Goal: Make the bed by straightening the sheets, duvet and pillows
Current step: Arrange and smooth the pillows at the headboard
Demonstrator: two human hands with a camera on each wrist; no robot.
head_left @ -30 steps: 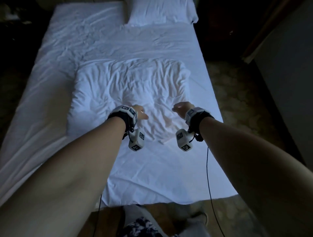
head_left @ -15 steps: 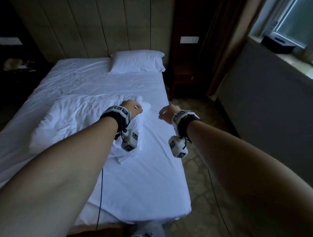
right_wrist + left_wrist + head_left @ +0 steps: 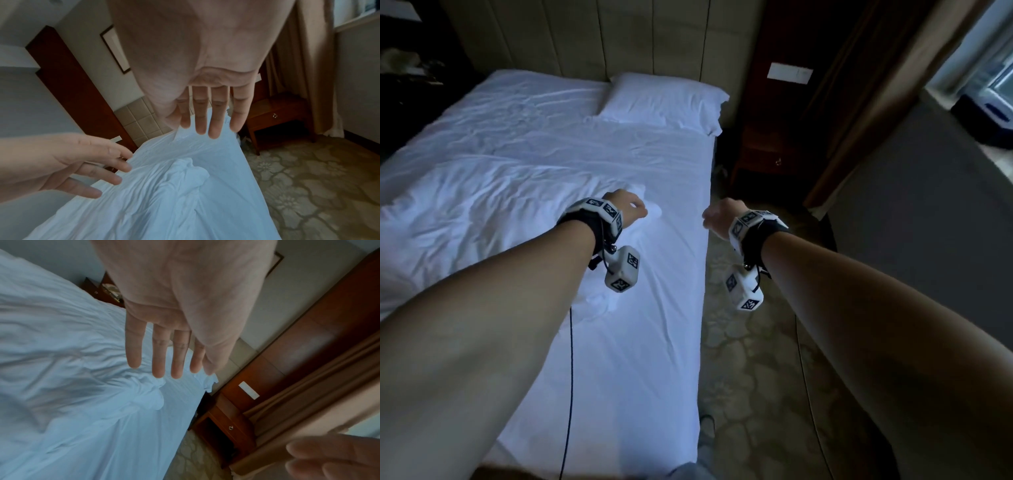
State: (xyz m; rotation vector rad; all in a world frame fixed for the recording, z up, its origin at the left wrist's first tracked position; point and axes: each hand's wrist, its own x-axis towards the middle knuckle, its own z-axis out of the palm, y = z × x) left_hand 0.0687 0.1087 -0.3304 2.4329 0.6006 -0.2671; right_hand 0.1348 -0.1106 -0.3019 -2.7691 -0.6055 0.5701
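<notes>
A crumpled white duvet [image 3: 482, 212] lies bunched across the left and middle of the bed, on a wrinkled white sheet [image 3: 647, 342]. One white pillow [image 3: 664, 99] sits at the head, on the right side. My left hand [image 3: 628, 207] hovers over the duvet's right corner [image 3: 152, 395], fingers [image 3: 176, 353] straight and holding nothing. My right hand [image 3: 717, 216] is out past the bed's right edge, above the floor. Its fingers [image 3: 213, 116] are straight too, and nothing is in it. The duvet corner [image 3: 185, 175] lies below both hands.
A wooden nightstand [image 3: 763, 154] stands right of the bed head, beside a brown curtain [image 3: 876, 85]. Patterned carpet [image 3: 756, 377] runs along the bed's right side, bounded by a grey wall [image 3: 928, 240]. A padded headboard [image 3: 602, 34] backs the bed. A black cable [image 3: 570, 377] hangs from my left wrist.
The view has swung up and to the right. Both hands moved from over the duvet's middle to its right corner, and the right hand now hangs past the bed edge.
</notes>
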